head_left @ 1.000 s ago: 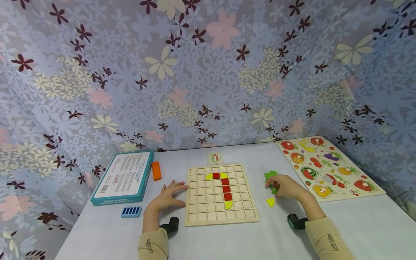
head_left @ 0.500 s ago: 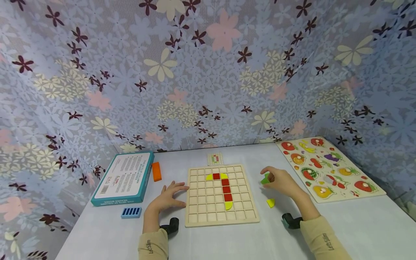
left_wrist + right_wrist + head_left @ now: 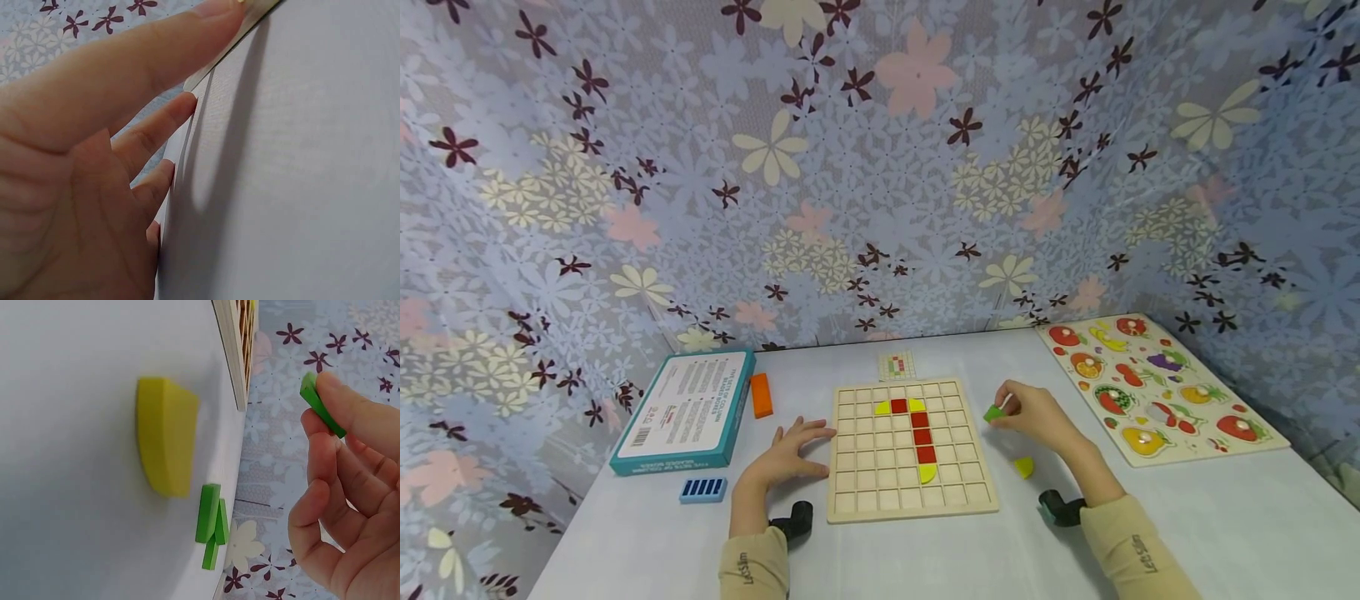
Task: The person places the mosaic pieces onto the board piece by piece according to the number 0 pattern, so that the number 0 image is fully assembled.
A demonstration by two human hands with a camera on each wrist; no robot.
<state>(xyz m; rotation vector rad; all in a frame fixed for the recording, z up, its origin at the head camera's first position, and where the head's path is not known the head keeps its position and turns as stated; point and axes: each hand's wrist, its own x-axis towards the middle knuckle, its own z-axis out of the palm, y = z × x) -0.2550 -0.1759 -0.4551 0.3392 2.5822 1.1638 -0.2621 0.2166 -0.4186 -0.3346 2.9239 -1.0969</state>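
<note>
A wooden grid board [image 3: 910, 492] lies on the white table, with red squares and yellow quarter pieces set in its cells. My left hand [image 3: 790, 454] rests flat on the table, fingers straight, touching the board's left edge [image 3: 206, 81]. My right hand [image 3: 1037, 414] is raised just right of the board and pinches a green tile [image 3: 995, 412] [image 3: 320, 403] between thumb and fingers. A yellow quarter piece [image 3: 1023, 467] [image 3: 165, 444] lies on the table under that hand. In the right wrist view, other green tiles [image 3: 210, 525] lie on the table beyond it.
A teal box [image 3: 688, 408] lies at the left with an orange block [image 3: 761, 394] beside it and a blue ridged piece [image 3: 703, 489] in front. A small pattern card [image 3: 897, 365] sits behind the board. A fruit puzzle board [image 3: 1157, 387] lies at the right. Flowered cloth walls surround the table.
My right hand has lifted a green tile off the table and moved left toward the board. The left hand has stayed still.
</note>
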